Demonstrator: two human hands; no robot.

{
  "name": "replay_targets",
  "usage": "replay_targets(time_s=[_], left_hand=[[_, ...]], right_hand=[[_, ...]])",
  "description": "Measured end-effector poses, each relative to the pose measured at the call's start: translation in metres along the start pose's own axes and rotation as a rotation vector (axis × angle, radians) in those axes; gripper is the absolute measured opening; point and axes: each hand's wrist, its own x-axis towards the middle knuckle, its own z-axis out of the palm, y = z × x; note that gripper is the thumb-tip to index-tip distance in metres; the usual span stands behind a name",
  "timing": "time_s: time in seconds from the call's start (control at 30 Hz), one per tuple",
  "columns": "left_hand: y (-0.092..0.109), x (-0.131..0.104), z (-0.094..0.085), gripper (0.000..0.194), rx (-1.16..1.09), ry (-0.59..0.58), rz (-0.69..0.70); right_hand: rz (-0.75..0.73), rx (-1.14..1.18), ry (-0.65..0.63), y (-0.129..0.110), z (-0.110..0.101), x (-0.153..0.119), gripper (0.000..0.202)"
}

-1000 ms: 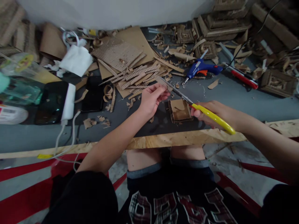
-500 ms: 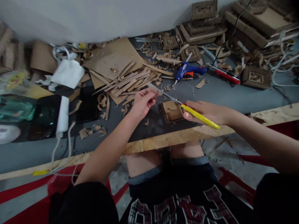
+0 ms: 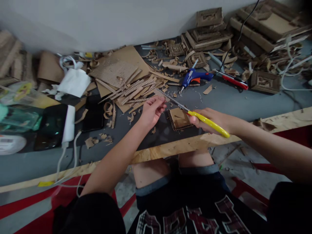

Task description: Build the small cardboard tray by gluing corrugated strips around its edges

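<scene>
My right hand is closed around the yellow handle of a pair of scissors. Their long metal blades point up and left and pass beside the fingertips of my left hand. That hand is closed in a pinch on what looks like a small piece of cardboard, mostly hidden by the fingers. Below the blades, a small square cardboard piece with corrugated edging lies flat on the table, close to the fingers of my right hand.
Corrugated cardboard strips are heaped behind my left hand. A blue glue gun and a red-handled cutter lie farther back. Layered cardboard squares are stacked at the back right. Phones and a white cable are at left.
The view has shifted slightly. Both hands stay in nearly the same place over the table, and the scissor blades still lie beside my left fingertips.
</scene>
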Motion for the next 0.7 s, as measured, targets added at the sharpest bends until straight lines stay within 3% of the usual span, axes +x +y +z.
replay_targets(time_s=[0.3,0.5,0.7], left_hand=[[-0.0011,0.0014,-0.004,0.025,0.0,-0.04,0.015],[-0.0029,0.0004,-0.0021,0.025,0.01,-0.057,0.013],[-0.0043,0.002,-0.0044,0.032,0.021,-0.1,0.049]], right_hand=[[0.009,0.011,-0.083,0.0058,-0.0067,0.0046,0.082],[0.052,-0.054,-0.001,0.0011,-0.0032,0.0021,0.087],[0.045,-0.103,0.081,0.0056,0.0017,0.0032,0.078]])
